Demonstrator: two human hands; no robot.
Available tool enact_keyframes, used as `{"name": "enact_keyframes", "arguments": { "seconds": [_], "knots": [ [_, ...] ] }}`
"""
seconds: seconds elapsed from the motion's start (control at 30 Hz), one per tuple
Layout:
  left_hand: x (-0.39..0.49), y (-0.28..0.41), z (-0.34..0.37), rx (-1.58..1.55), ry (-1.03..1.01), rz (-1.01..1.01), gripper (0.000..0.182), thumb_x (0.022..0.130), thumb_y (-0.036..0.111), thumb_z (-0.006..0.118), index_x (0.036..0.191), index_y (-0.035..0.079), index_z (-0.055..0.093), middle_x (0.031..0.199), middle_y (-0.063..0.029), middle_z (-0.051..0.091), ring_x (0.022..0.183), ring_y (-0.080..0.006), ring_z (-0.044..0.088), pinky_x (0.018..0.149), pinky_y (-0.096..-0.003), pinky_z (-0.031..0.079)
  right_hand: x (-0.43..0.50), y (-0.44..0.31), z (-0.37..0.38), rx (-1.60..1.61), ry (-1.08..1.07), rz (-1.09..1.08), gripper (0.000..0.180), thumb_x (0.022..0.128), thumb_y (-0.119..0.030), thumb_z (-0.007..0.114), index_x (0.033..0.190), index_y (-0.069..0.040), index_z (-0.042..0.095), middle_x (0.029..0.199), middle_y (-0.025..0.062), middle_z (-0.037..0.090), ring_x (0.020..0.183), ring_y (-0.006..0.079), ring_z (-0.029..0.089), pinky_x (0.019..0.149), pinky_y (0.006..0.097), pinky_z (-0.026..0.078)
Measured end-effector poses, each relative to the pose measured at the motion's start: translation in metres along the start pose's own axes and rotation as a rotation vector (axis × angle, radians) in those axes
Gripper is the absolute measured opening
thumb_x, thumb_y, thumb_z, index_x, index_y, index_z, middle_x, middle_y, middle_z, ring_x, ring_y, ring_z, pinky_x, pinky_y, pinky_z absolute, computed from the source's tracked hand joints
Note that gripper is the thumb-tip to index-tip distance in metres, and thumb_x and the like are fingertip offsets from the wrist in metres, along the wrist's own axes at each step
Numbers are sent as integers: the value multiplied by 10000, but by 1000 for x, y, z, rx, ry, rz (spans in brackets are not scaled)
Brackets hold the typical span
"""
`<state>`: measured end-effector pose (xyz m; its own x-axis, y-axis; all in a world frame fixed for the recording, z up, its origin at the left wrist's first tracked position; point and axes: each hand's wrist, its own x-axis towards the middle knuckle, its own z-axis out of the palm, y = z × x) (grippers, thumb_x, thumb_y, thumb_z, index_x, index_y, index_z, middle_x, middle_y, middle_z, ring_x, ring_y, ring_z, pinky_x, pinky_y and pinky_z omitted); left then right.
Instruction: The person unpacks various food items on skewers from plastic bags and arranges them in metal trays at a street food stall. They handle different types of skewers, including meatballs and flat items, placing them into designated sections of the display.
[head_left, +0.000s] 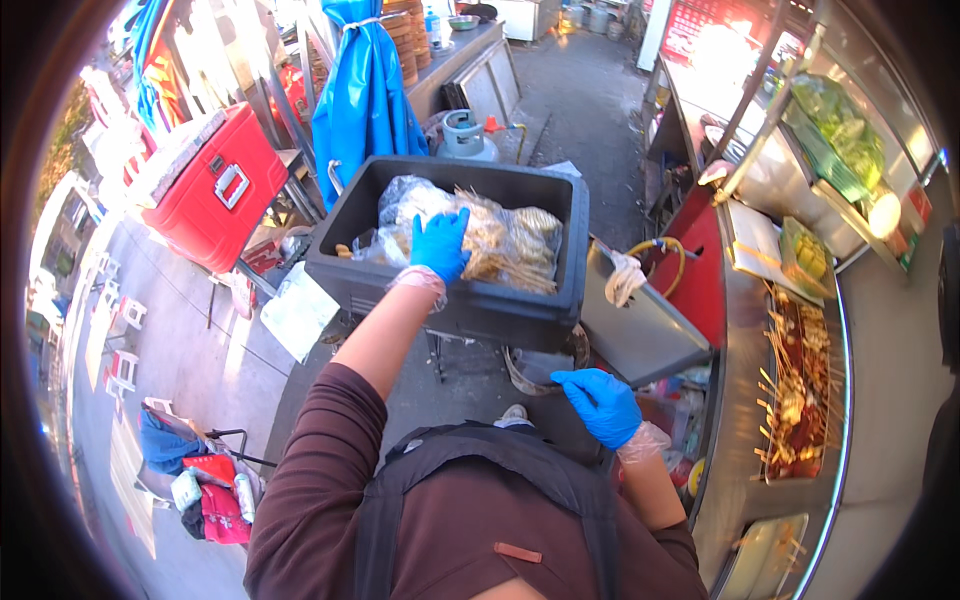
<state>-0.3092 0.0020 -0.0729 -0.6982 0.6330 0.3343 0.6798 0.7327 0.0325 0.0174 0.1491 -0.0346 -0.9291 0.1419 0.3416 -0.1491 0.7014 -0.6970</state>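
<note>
A black plastic bin (450, 304) stands in front of me. Clear plastic bags of skewered food (517, 232) lie in it, their bare sticks showing. My left hand (440, 244), in a blue glove, reaches over the near wall with fingers spread, over or on the bags; whether it touches them I cannot tell. My right hand (600, 405), also blue-gloved, hangs in the air right of the bin, thumb and fingertips close together. No object shows in it, though its palm side is partly hidden. Clear plastic shows at both wrists.
A steel counter on the right bears a tray of skewers in red sauce (799, 390) and a second tray (761, 559). A metal panel (645, 322) leans beside the bin. A red cooler box (217, 187) stands at left; a gas cylinder (465, 136) stands behind the bin.
</note>
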Motion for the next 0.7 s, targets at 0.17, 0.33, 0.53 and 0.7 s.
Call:
{"name": "enact_keyframes", "arguments": {
  "seconds": [0.17,0.33,0.53,0.7],
  "knots": [
    [23,-27,47,122,-208,-2,319,760,119,540,1060,171,634,843,-66,651,855,-249,630,1029,-529,263,97,26,-5,92,-70,-152,167,868,-127,598,1003,-67,675,919,136,658,805,276,639,702,342,511],
    [5,-22,-4,-48,152,98,213,800,178,593,996,207,670,733,-49,581,776,-245,576,956,-457,336,165,69,10,89,-13,-152,180,879,-135,579,1026,-80,667,943,142,647,839,292,633,731,353,505],
    [-5,-22,-13,-183,329,-137,427,780,332,688,1166,170,606,839,-56,591,849,-259,560,984,-475,314,255,94,95,-439,-77,-6,458,831,-390,605,1110,-27,613,1070,183,618,998,319,597,868,401,466],
    [-4,-18,-18,-374,237,-348,573,722,389,736,1216,154,565,831,-61,601,826,-256,567,846,-398,430,302,157,140,-626,-363,382,421,839,-374,548,1008,-4,656,1047,218,635,967,368,619,840,446,488]
  ]
}}
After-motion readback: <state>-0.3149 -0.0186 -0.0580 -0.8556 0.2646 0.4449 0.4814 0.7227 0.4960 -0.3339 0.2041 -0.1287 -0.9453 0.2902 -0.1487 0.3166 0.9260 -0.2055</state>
